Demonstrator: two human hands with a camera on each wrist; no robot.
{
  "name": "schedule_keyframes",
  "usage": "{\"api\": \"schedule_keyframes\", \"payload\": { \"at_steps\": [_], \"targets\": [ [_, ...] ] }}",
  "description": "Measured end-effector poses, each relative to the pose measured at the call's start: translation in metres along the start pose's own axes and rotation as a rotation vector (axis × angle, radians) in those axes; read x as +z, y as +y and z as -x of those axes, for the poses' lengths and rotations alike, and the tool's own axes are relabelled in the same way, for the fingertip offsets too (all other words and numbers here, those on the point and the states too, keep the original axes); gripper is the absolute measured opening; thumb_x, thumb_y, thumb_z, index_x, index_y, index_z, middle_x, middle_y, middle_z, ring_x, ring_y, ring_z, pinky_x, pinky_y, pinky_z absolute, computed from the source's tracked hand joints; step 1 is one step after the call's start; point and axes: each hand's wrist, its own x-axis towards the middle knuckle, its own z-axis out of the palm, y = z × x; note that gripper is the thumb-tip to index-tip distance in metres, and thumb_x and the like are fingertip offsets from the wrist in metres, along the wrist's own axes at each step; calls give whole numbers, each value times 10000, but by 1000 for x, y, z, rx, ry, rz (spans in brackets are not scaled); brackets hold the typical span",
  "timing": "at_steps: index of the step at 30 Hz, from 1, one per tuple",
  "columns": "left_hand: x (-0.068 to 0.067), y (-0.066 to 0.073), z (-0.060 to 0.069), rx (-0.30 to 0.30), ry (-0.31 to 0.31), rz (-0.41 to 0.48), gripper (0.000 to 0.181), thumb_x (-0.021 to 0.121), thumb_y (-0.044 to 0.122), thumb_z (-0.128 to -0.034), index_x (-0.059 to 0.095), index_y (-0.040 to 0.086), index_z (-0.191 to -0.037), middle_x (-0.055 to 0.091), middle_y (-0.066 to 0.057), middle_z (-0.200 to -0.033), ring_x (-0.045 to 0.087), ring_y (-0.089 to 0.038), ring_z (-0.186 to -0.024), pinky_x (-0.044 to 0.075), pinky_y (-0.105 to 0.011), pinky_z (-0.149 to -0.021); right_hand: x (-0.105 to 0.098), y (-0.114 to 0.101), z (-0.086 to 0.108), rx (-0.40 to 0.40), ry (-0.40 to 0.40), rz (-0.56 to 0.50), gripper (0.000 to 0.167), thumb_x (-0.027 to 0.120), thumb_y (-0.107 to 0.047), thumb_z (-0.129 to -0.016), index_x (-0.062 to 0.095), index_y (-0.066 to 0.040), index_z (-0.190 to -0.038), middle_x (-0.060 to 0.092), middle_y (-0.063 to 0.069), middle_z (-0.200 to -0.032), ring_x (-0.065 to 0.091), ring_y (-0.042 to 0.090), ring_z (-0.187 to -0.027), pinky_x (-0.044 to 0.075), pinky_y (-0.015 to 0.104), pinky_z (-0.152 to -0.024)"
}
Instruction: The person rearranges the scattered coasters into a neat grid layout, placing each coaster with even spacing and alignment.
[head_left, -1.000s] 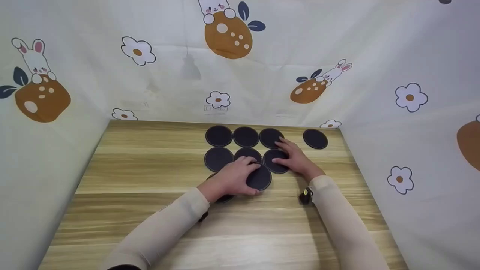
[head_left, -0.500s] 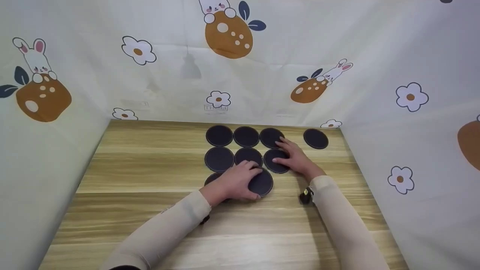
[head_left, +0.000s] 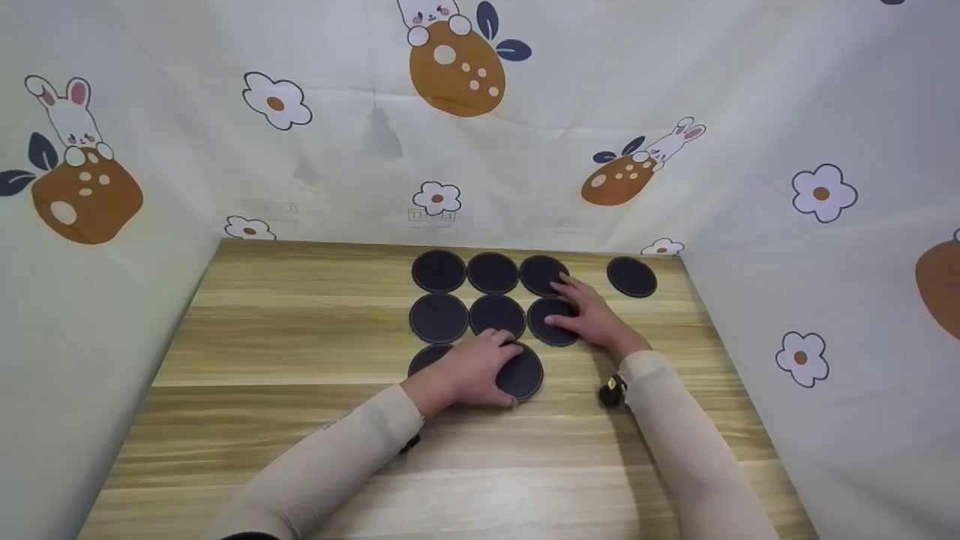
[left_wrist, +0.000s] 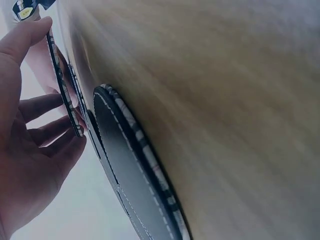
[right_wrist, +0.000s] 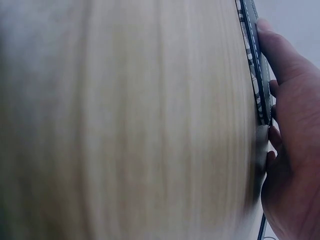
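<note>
My left hand (head_left: 472, 369) holds a round black coaster (head_left: 526, 376) by its edge, thumb on the near side and fingers on the far side. In the left wrist view that coaster (left_wrist: 62, 82) shows edge-on between thumb and fingers, slightly off the table. My right hand (head_left: 592, 319) rests with its thumb on the right coaster (head_left: 556, 337) of the middle row and its fingertips on the right coaster (head_left: 538, 274) of the back row. Part of the front-left coaster (head_left: 426, 358) is hidden by my left hand and wrist.
Behind are the back-row coasters (head_left: 439, 271) and the middle-row coasters (head_left: 438, 318), laid close together. One separate coaster (head_left: 631, 277) lies at the back right of the wooden table (head_left: 300, 322). Patterned cloth walls (head_left: 337, 172) stand along the back and sides.
My left hand has brought its coaster toward me and lower, baring more of the middle coaster behind it. My right hand has stayed in place.
</note>
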Motion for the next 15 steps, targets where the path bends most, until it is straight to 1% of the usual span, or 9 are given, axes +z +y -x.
{"api": "schedule_keyframes", "payload": {
  "at_steps": [9,15],
  "targets": [
    [2,2,2,-19,-31,-2,896,866,576,-895,581,100,-1599,522,-128,-1622,515,-311,-1461,540,-442,-1133,0,1,0,12,-2,-6,808,852,-406,-992,511,-119,-1666,291,126,-1810,223,445,-1657,191,621,-1331],
    [5,1,1,-22,-36,-3,901,859,579,-899,571,99,-1605,514,-125,-1629,505,-309,-1472,529,-433,-1147,1,1,0,0,3,-7,807,857,-396,-989,517,-102,-1659,304,143,-1802,241,454,-1650,199,622,-1328]
  ]
}}
